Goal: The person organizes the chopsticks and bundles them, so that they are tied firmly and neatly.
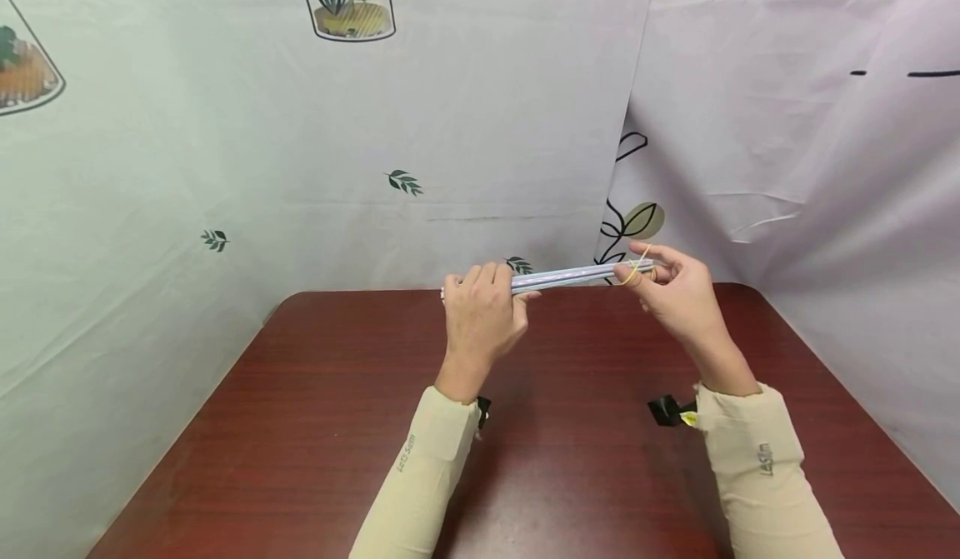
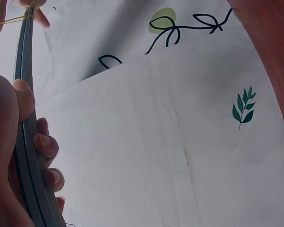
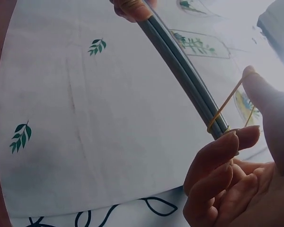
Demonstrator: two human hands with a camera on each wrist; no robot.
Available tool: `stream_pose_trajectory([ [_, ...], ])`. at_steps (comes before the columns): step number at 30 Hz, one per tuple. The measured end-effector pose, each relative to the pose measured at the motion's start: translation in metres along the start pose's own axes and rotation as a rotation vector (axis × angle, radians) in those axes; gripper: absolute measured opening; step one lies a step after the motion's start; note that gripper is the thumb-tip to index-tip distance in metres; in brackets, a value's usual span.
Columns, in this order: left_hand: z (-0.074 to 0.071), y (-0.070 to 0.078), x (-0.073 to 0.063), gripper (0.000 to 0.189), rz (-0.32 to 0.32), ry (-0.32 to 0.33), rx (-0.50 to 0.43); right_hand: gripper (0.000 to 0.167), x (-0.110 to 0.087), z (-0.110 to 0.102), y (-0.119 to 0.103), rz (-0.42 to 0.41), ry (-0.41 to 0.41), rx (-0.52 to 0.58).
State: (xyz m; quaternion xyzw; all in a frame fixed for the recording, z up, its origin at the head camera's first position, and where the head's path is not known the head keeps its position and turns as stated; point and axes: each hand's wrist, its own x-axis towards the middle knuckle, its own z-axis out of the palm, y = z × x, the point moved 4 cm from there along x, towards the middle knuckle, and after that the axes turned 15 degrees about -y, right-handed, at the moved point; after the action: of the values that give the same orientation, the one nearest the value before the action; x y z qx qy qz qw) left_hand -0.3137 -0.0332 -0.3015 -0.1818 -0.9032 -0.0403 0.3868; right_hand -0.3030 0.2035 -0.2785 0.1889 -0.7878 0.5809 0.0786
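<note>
Raised over the far part of the table, a bundle of slim pale-blue sticks (image 1: 566, 277) lies nearly level. My left hand (image 1: 483, 309) grips it near its left end, with the fingers curled round it and the thumb along it in the left wrist view. A thin yellow rubber band (image 3: 231, 100) loops round the bundle's right end. My right hand (image 1: 684, 292) holds this band stretched: one side is pulled out by the thumb (image 3: 262, 92), while the curled fingers are at the tips of the sticks (image 3: 182, 75).
A dark red wooden table (image 1: 585, 476) spreads beneath both arms. Behind it hangs a pale cloth (image 1: 487, 126) printed with leaves and jars, with a second cloth on the right. Black wrist-camera parts (image 1: 665, 411) stick out at the sleeves.
</note>
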Motion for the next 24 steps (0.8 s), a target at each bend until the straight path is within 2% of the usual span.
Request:
stream_pose_trajectory([
  [3,0.000,0.000,0.001,0.033,0.011,-0.011,-0.001,0.046,0.000,-0.001,0.001,-0.004,-0.023,0.019],
  [9,-0.001,0.001,0.002,0.035,0.036,-0.032,-0.007,0.020,0.002,-0.002,0.005,-0.030,-0.094,0.017],
  [12,-0.002,0.001,0.002,0.037,0.045,-0.043,-0.007,0.015,0.002,-0.002,0.008,-0.047,-0.128,0.031],
  [16,-0.002,0.001,0.002,0.037,0.061,-0.060,-0.009,0.012,0.002,-0.003,0.011,-0.052,-0.180,0.069],
  [24,-0.003,0.003,0.001,0.036,0.071,-0.079,0.007,0.022,0.003,-0.003,0.015,-0.081,-0.238,0.141],
])
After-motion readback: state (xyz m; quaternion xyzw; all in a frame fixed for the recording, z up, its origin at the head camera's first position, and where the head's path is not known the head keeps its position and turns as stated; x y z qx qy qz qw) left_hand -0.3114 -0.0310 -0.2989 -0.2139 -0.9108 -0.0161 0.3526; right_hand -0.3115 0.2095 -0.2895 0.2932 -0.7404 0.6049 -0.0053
